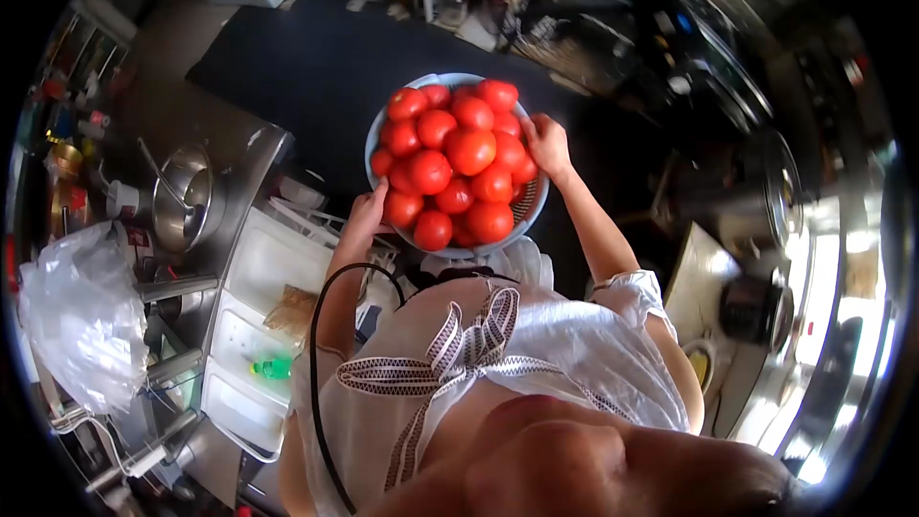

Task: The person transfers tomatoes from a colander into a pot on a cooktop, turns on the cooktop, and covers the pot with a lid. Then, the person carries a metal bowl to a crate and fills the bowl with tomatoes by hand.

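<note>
A light blue bowl-shaped basket [368, 148], with dark slots showing on its inner right side, is heaped with several red tomatoes [471, 151]. My left hand [366, 214] grips its lower left rim, the thumb up against the edge. On the upper right rim, my right hand [549, 146] holds on with its fingers curled around the edge. The basket is between both hands in front of my body, above a dark floor or mat. The undersides of the fingers are hidden by the rim.
White trays [268, 263] at the left hold a green bottle [273, 368] and a brown packet [293, 311]. Farther left are a metal bowl [182, 196] and a plastic bag [84, 316]. A large pot [737, 191] and a cooker [751, 311] stand at right. A black cable crosses my left arm.
</note>
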Demonstrator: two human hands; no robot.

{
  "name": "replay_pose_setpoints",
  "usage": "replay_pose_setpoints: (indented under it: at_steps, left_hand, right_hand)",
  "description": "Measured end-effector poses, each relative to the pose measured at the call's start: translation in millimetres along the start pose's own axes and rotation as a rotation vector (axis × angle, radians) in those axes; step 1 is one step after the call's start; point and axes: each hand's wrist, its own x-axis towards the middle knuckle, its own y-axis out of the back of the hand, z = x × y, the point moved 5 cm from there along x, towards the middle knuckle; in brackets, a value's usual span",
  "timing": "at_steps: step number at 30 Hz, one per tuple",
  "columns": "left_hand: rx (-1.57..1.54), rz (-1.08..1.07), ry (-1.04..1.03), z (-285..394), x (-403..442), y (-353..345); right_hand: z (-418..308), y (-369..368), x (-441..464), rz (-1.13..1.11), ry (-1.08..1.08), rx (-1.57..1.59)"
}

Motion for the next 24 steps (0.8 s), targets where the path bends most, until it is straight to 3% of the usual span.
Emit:
replay_pose_setpoints:
  at_steps: [2,4,6,11,15,18,22,24]
  left_hand:
    - [-0.043,0.211,-0.076,8.3,37.4,13.7]
    - [0.049,0.261,-0.120,28.3,84.9,44.7]
    - [-0.081,0.263,-0.031,61.7,114.7,59.4]
    - [0.008,0.339,-0.044,143.4,226.6,112.5]
    - [0.125,0.277,-0.031,198.9,341.3,155.8]
    - [0.382,0.286,-0.088,229.8,453.8,191.3]
    - [0.365,0.129,-0.054,314.7,509.1,166.2]
    - [0.362,0.092,-0.038,349.8,556.5,142.9]
  right_hand:
    - [2.9,-38.4,52.2,-0.049,0.055,-0.019]
    - [-22.1,-64.0,109.0,-0.120,0.086,-0.026]
    - [-26.8,-96.3,166.1,-0.144,0.039,0.006]
    - [-27.5,-168.9,291.6,-0.107,0.016,0.042]
    - [-18.9,-220.2,375.7,-0.038,-0.099,0.129]
    - [6.8,-254.8,438.1,0.086,-0.133,0.142]
    - [27.0,-259.4,493.2,0.108,-0.331,0.216]
    - [38.5,-243.8,525.6,0.220,-0.341,0.189]
